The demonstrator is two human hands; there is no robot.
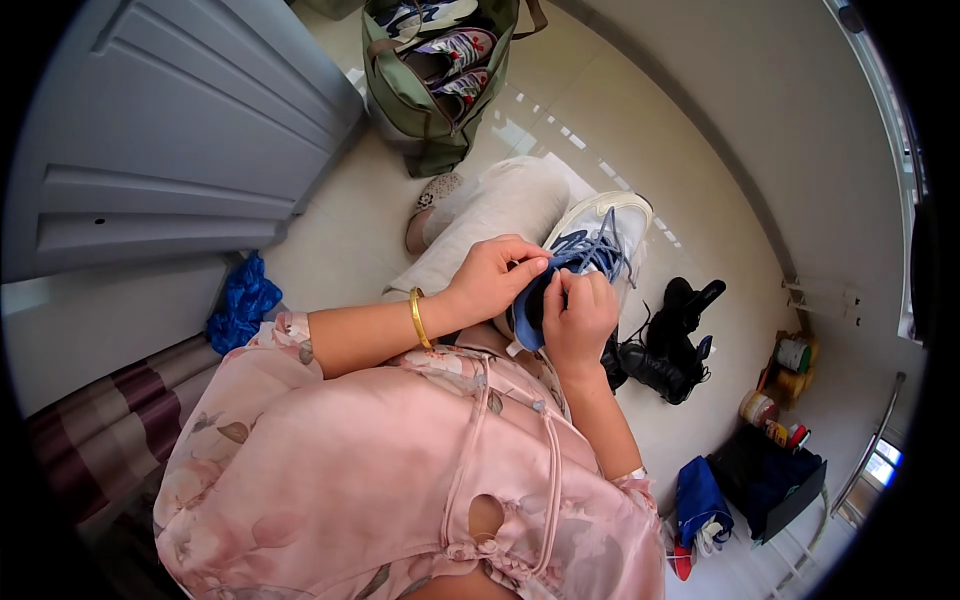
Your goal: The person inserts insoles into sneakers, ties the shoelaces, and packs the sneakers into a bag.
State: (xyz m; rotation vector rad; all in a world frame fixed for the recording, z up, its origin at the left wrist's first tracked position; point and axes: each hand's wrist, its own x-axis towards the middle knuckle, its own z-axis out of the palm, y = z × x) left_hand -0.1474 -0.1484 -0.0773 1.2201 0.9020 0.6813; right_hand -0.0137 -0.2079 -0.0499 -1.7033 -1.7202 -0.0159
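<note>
Dress (320,450), hands (581,318) on sneaker (622,214), wall (800,150) seemingly apart

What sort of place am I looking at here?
Probably a room in a home, though I can't be sure: a green bag holds patterned shoes, black lace-up footwear sits on the glossy tiled floor, and striped cloth lies nearby.

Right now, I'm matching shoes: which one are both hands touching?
The blue-laced white sneaker by the trouser leg; black shoes on the floor and others in the green bag are untouched.
</note>
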